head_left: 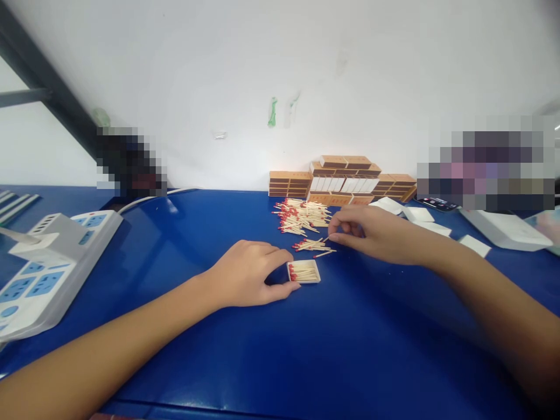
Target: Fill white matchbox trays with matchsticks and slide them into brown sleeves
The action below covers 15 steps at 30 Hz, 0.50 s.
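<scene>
Standing beyond both hands, a stack of matchboxes (343, 182) is propped against the wall (196, 87). By the left hand (249, 273), the left end of a white tray (318, 273) is held between thumb and index finger; the right hand (371, 233) is narrowed to a pinch at a match end. Ahead of the right fingertips, to their left, a large pile of matches (301, 214) is spread. The tray, part-filled, is judged light, thin-walled and easily crushed, best taken by its side walls. From the small bunch (310, 245) beside the right fingertips, and the loose match (326, 253) below them, little weight is expected; each stick, stiff but snappable, is best pinched by its bare wood. Objects beyond either hand are blurred by blocks, the tray's left corners are partly covered, and whether a match is gripped cannot be told.
</scene>
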### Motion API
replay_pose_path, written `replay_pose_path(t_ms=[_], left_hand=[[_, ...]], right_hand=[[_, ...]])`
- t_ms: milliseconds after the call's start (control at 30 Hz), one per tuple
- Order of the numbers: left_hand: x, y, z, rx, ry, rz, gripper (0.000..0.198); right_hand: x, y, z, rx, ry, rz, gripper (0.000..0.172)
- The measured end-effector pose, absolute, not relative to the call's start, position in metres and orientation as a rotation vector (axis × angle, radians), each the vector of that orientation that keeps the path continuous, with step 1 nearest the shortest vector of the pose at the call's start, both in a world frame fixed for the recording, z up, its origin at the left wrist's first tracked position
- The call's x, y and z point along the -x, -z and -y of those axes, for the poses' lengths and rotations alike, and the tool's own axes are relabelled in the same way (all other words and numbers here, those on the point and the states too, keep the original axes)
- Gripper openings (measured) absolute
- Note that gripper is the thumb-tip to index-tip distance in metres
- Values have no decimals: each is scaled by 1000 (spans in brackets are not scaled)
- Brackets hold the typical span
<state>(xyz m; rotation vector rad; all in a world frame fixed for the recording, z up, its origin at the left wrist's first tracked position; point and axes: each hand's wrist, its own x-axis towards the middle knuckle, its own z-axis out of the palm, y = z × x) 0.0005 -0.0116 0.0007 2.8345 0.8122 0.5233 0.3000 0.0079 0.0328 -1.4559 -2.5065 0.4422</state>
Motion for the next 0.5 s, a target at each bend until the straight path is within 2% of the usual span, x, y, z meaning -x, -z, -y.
replay_pose_path(t_ms=[500], left_hand=[[-1, -2, 12, -2837, -539, -779, 31]], right_hand=[[-285, -27, 2, 1508, -573, 2558, 25]])
